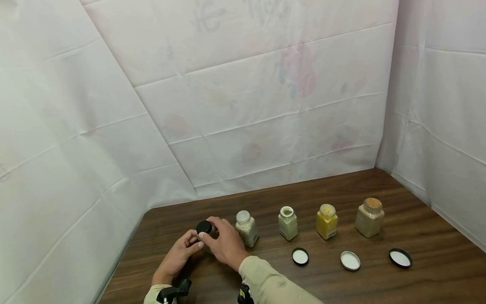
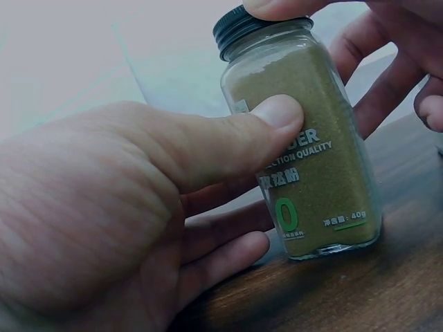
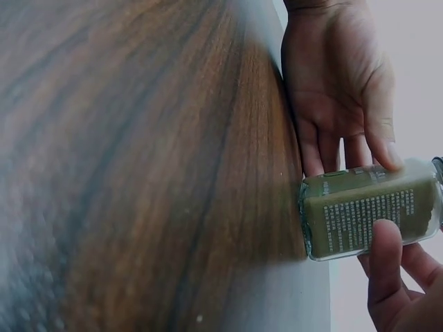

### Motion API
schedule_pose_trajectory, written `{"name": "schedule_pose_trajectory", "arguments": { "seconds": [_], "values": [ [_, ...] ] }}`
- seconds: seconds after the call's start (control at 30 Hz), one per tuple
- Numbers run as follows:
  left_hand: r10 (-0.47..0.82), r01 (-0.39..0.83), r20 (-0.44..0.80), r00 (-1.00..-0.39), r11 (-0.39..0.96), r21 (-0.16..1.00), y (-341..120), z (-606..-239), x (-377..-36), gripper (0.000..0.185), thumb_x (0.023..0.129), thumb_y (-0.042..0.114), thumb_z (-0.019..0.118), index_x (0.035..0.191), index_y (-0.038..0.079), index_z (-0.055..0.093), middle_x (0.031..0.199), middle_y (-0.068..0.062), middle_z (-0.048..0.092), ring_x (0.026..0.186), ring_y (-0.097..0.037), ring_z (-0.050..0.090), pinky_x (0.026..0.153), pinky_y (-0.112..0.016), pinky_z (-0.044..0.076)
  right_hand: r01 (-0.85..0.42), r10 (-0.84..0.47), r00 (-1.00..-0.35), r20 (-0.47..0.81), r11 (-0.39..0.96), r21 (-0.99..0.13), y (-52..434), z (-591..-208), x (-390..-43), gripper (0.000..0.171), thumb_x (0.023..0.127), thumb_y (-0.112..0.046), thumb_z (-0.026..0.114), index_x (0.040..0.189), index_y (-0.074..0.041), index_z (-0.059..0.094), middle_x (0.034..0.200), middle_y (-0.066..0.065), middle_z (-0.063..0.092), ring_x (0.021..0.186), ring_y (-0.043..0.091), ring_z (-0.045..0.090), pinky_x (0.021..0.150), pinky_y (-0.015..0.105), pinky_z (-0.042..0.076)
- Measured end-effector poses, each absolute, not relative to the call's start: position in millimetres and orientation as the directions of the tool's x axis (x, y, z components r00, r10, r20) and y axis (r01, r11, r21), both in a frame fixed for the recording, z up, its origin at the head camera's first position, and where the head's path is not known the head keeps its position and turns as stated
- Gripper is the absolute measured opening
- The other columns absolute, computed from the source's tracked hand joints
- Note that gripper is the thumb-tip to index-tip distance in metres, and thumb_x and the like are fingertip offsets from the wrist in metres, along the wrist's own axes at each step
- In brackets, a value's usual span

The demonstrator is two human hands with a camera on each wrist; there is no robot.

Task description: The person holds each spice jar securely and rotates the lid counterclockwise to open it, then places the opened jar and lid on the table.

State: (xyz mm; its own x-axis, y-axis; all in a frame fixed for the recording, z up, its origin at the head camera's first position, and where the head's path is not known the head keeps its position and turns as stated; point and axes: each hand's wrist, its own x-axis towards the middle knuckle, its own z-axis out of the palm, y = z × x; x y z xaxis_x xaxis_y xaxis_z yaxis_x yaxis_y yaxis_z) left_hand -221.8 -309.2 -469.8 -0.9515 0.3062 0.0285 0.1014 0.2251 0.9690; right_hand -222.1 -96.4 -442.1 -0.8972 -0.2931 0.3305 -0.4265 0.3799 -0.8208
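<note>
A glass spice jar of olive-green powder stands on the wooden table at its left end. My left hand grips the jar's body, its thumb across the label and fingers behind. My right hand comes over from the right and holds the black lid on top of the jar, its thumb lying along the glass. In the head view my hands hide most of the jar. In the right wrist view the jar shows between both hands.
To the right stand four open jars in a row: pale, whitish, yellow, tan. Three loose lids lie in front of them. White sheeted walls close off the back and both sides.
</note>
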Motion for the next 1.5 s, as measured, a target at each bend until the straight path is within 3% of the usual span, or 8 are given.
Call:
{"name": "schedule_pose_trajectory", "arguments": {
  "seconds": [0.27, 0.57, 0.73, 0.87, 1.03, 1.5],
  "values": [
    [0.307, 0.097, 0.023, -0.951, 0.228, 0.969, -308.0, -468.5, -222.4, 0.036, 0.100, 0.017, 0.063, 0.127, -0.001, 0.049, 0.128, -0.007, 0.065, 0.113, -0.012, 0.059, 0.092, -0.028, 0.047, -0.486, -0.335, -0.865, 0.372, 0.380, -0.787, -94.2, -443.0, -227.0, 0.030, 0.100, -0.048, 0.059, 0.126, -0.034, 0.061, 0.098, -0.005, 0.055, 0.078, 0.007, 0.049, 0.066, 0.026, 0.043],
    [0.335, 0.115, 0.034, -0.942, 0.227, 0.967, -311.9, -470.8, -220.8, 0.033, 0.102, 0.015, 0.060, 0.127, -0.002, 0.049, 0.125, -0.004, 0.066, 0.111, -0.014, 0.060, 0.092, -0.029, 0.048, -0.455, -0.380, -0.874, 0.304, 0.418, -0.786, -89.7, -444.1, -226.3, 0.049, 0.099, -0.055, 0.054, 0.143, -0.032, 0.055, 0.105, -0.008, 0.056, 0.084, 0.006, 0.051, 0.071, 0.028, 0.045],
    [0.312, 0.104, 0.026, -0.950, 0.238, 0.966, -310.8, -471.9, -219.3, 0.034, 0.100, 0.016, 0.062, 0.127, -0.001, 0.050, 0.125, -0.004, 0.066, 0.111, -0.013, 0.060, 0.092, -0.029, 0.048, -0.413, -0.347, -0.891, 0.293, 0.353, -0.840, -90.2, -446.5, -223.1, 0.054, 0.097, -0.053, 0.059, 0.142, -0.022, 0.057, 0.109, -0.008, 0.059, 0.092, 0.006, 0.057, 0.076, 0.029, 0.049],
    [0.298, 0.095, 0.020, -0.954, 0.237, 0.967, -310.1, -472.3, -219.1, 0.034, 0.100, 0.015, 0.063, 0.127, -0.001, 0.050, 0.125, -0.004, 0.066, 0.112, -0.013, 0.059, 0.093, -0.029, 0.048, -0.376, -0.312, -0.905, 0.290, 0.266, -0.888, -91.3, -447.6, -221.4, 0.051, 0.095, -0.050, 0.066, 0.135, -0.021, 0.058, 0.113, -0.008, 0.062, 0.096, 0.009, 0.060, 0.077, 0.030, 0.051],
    [0.312, 0.111, 0.036, -0.949, 0.226, 0.968, -310.6, -472.5, -220.9, 0.033, 0.100, 0.014, 0.062, 0.127, -0.001, 0.050, 0.125, -0.003, 0.065, 0.113, -0.013, 0.059, 0.093, -0.029, 0.047, -0.369, -0.287, -0.912, 0.293, 0.264, -0.891, -92.3, -449.0, -221.3, 0.043, 0.094, -0.049, 0.068, 0.130, -0.027, 0.059, 0.109, -0.010, 0.062, 0.095, 0.009, 0.060, 0.077, 0.030, 0.051],
    [0.309, 0.115, 0.035, -0.950, 0.246, 0.962, -310.6, -472.3, -222.5, 0.035, 0.101, 0.016, 0.062, 0.129, -0.001, 0.050, 0.127, -0.006, 0.064, 0.114, -0.013, 0.058, 0.094, -0.030, 0.047, -0.381, -0.294, -0.906, 0.303, 0.259, -0.888, -89.8, -448.3, -219.4, 0.042, 0.098, -0.045, 0.063, 0.135, -0.026, 0.060, 0.109, -0.003, 0.063, 0.097, 0.012, 0.062, 0.078, 0.031, 0.051]
  ]
}}
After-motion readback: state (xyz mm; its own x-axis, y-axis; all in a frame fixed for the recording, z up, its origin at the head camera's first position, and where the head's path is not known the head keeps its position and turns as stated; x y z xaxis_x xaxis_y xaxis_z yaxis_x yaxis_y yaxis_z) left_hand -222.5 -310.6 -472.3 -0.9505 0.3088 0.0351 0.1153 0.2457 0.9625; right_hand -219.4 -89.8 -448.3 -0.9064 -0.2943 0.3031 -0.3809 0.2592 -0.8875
